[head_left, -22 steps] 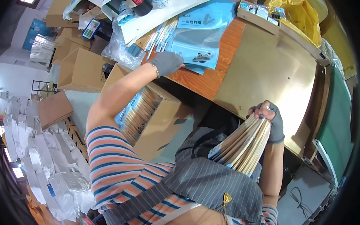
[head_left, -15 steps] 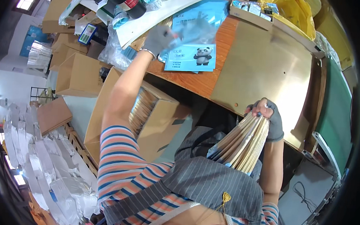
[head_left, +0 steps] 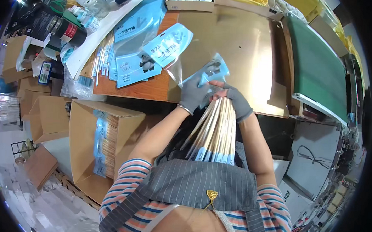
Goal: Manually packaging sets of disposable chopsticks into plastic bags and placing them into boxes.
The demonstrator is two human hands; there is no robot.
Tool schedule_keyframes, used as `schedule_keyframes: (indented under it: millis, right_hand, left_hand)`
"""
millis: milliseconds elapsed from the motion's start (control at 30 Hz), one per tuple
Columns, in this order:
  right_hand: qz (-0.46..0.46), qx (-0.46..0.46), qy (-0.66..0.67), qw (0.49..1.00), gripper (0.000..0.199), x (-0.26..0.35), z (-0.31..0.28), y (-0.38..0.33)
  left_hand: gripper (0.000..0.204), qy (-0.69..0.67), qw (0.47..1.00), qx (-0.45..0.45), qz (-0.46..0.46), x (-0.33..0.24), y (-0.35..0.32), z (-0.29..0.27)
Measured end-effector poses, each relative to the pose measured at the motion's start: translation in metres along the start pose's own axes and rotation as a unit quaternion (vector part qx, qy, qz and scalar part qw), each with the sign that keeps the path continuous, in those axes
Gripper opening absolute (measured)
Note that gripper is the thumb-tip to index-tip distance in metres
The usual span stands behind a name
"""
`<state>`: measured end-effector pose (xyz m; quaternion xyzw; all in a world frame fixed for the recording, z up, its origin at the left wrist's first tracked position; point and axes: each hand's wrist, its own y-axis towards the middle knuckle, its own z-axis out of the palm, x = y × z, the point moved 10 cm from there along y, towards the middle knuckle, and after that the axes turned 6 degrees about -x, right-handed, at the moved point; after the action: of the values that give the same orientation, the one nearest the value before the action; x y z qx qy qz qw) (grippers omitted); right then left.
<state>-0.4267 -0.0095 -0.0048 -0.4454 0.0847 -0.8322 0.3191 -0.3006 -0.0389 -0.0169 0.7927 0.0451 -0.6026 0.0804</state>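
In front of my body, my right hand [head_left: 239, 105] is closed round the upper ends of a fanned bundle of wrapped chopsticks [head_left: 216, 127]. Their blue-printed wrapper ends hang toward my apron. My left hand [head_left: 193, 94] meets it at the top of the bundle, fingers closed on a blue-and-clear plastic bag [head_left: 215, 68] with a panda print. Both hands wear grey fingerless gloves. The fingertips overlap, so which of them touch the bag is partly hidden. More flat blue bags [head_left: 132, 70] lie stacked on the wooden table to the left.
An open cardboard box [head_left: 83, 142] filled with wrapped chopsticks stands left of me. A shiny metal sheet [head_left: 249, 48] covers part of the table. A small carton [head_left: 190, 6] sits at the back; a green board [head_left: 319, 68] is at right. A dark flask [head_left: 69, 30] stands far left.
My left hand has come from the bag stack to my right hand, bringing a bag. The right hand has risen with the chopsticks. The view has swung to the right.
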Motion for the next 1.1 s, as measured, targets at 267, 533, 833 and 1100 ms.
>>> schedule_keyframes:
  millis: [267,533,833,1100]
  right_hand:
    - [-0.061,0.004,0.078,0.995,0.028,-0.014,-0.02,0.009]
    - [-0.078,-0.153,-0.242,0.955,0.03,-0.051,-0.026,-0.129]
    - [-0.45,-0.252,-0.513,0.686,0.038,-0.005,-0.036,-0.136]
    - [-0.522,-0.268,-0.55,0.594,0.015,0.099,0.058,-0.197]
  left_hand:
    - [0.027,0.138,0.947,0.07,0.282,-0.103,-0.053,0.001]
    - [0.018,0.13,0.941,0.181,0.256,-0.094,-0.143,-0.023]
    - [0.02,0.282,0.89,0.224,0.28,-0.046,-0.126,0.03]
    - [0.018,0.079,0.964,0.181,0.176,-0.164,-0.077,-0.017]
